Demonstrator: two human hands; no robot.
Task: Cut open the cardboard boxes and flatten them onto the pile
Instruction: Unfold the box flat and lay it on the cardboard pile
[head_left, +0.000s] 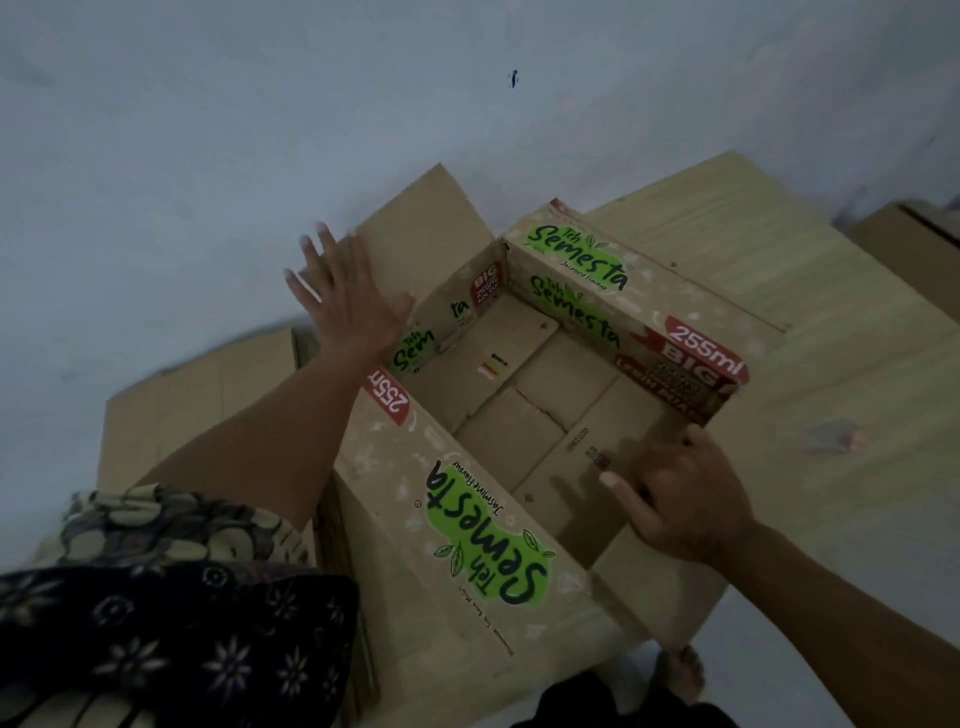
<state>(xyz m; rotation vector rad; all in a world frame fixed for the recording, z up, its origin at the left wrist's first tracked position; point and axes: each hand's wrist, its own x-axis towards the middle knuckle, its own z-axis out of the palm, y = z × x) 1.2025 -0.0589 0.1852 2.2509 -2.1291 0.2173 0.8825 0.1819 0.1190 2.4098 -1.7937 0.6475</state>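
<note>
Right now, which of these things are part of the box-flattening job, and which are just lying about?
Job: Teh Semesta box; left hand; right hand; flattened cardboard pile.
Lying about: plain brown box; small blurred object; dark wall mark.

The box (545, 415) stands open-topped, its inside bare and reachable from above. Its four printed walls fence the sides; flattened cardboard (753, 249) lies beyond.

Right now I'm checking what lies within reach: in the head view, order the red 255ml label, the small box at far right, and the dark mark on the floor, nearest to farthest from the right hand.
From the right hand:
1. Red 255ml label, on the box wall just above it.
2. Small box, at the right edge.
3. Dark mark, on the floor, far up.
</note>
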